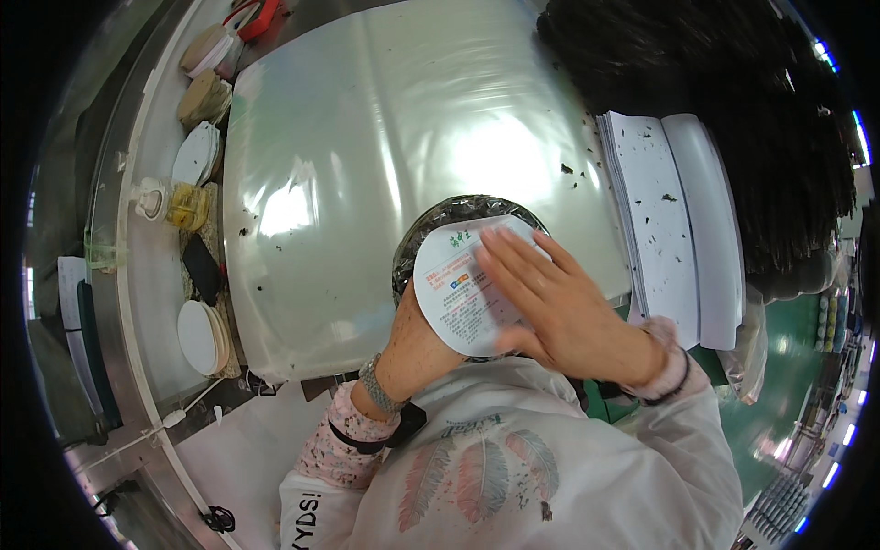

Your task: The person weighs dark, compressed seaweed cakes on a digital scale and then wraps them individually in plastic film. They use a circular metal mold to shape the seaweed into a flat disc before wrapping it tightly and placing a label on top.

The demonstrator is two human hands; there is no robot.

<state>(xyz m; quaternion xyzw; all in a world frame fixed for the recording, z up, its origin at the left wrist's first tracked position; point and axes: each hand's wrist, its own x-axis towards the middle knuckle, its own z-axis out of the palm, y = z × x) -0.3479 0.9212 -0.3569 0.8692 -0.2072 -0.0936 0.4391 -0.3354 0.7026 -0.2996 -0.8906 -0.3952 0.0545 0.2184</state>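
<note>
At the worktop's near edge, the right hand, fingers spread flat, presses a round paper label onto a dark disc; the left hand grips beneath.

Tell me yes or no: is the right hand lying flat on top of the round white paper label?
Yes, the right hand lies open with fingers spread across the round white label, which covers the dark round cake beneath it.

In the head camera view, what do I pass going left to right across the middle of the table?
Glass jar → black phone → white plastic sheet → round printed paper label → right hand → stack of white paper sheets.
</note>
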